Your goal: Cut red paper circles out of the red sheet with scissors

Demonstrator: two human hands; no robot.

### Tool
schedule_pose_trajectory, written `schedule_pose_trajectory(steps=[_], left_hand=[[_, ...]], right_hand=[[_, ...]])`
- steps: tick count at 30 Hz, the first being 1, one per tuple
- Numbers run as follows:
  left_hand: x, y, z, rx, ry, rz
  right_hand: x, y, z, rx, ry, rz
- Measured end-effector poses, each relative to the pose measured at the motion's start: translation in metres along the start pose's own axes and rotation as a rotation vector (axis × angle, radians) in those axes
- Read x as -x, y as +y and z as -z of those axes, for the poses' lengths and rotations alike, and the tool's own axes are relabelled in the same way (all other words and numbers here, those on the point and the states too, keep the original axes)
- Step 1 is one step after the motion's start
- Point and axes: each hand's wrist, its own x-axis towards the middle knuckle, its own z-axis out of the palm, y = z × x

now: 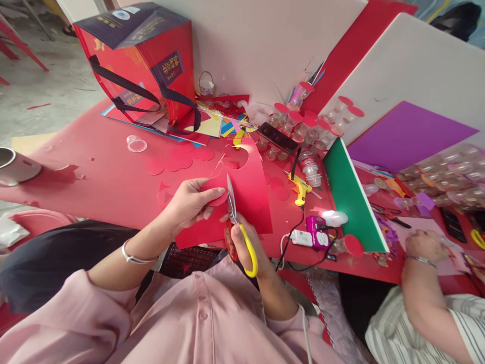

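Observation:
My left hand (193,202) pinches the edge of a red paper sheet (252,194) between thumb and fingers. A curved notch is cut into the sheet's upper edge. In my right hand (248,245) is a pair of scissors (232,202) with yellow and red handles. Their blades point away from me and lie against the paper, beside my left thumb. Several cut red paper circles (182,161) lie on the table beyond my left hand. Part of the sheet is hidden under my hands.
A red gift bag (151,76) stands at the back left. A yellow glue gun (300,189), a phone (277,138) and several clear cups with red discs (295,119) are to the right. A green board (352,197) separates a co-worker's hand (426,245). A metal cup (17,167) is far left.

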Motion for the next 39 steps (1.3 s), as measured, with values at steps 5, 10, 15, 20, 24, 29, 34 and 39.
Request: schedule_pose_trajectory(steps=[5,10,15,20,24,29,34,39], left_hand=[[0.001,0.001,0.002,-0.009,0.008,0.017],[0.001,0.003,0.004,-0.006,-0.004,0.025],[0.001,0.006,0.004,-0.011,-0.015,0.033],[0.002,0.011,0.005,-0.038,-0.04,0.037],[0.003,0.013,0.005,-0.031,-0.047,0.034],[0.002,0.013,0.006,-0.033,-0.044,0.032],[0.003,0.012,0.008,-0.037,-0.056,0.035],[0.002,0.011,0.012,-0.053,-0.072,0.028]], right_hand=[[0.0,0.0,0.001,0.022,0.0,0.002],[-0.001,-0.001,0.001,0.0,-0.011,0.002],[-0.001,-0.001,0.001,0.003,-0.006,0.004],[0.0,-0.003,0.0,-0.003,-0.004,-0.009],[0.001,-0.005,-0.001,-0.012,0.004,-0.009],[0.002,-0.008,-0.001,-0.001,0.003,0.001],[0.004,-0.008,0.001,0.002,-0.007,-0.009],[0.006,-0.008,0.002,0.003,-0.021,-0.01]])
